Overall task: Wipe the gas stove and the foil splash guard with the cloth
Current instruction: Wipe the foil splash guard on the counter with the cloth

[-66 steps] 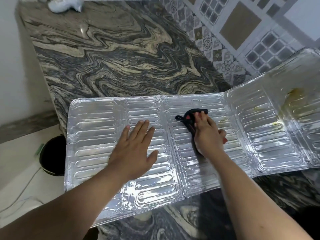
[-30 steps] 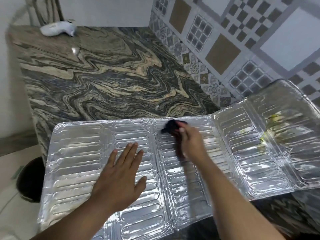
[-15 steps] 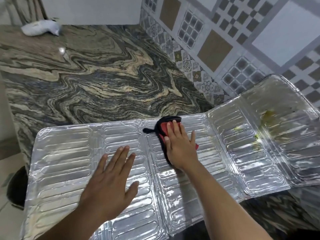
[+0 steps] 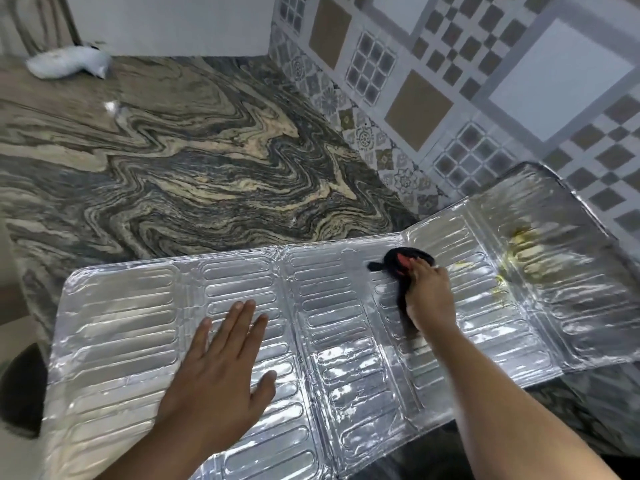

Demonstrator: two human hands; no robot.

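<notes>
cloth (image 4: 398, 263) under right hand (image 4: 429, 299), on foil splash guard (image 4: 121, 306)

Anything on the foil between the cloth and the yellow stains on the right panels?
Nothing visible. The right hand presses the cloth on the foil splash guard; only bare ribbed foil lies between it and the yellow stains. The left hand lies flat on the opposite side.

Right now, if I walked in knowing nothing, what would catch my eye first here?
Most likely the big shiny foil splash guard lying flat across the swirly marble counter, with its far right panels bent up against the tiled wall. The left hand presses flat on the foil while the right hand rubs a black and red cloth near its far edge. Yellowish stains mark the right panels.
</notes>
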